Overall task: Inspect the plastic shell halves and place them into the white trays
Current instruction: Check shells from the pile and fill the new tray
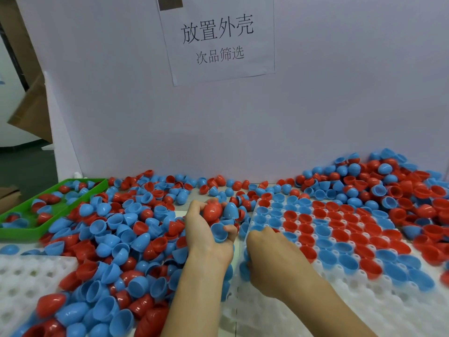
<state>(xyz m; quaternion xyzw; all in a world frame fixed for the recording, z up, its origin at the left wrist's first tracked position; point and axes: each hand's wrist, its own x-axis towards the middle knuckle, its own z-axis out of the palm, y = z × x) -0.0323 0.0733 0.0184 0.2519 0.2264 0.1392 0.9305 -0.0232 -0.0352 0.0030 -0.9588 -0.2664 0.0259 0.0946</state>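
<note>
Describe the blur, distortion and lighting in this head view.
Head view: light is soft and even, with faint glare on the red shell in the left hand; the right hand and the near white tray are smeared by blur; wide-angle bending tilts the paper sign and the wall edges.

Bare forearms, no sleeves; left hand (206,235), right hand (269,254).
</note>
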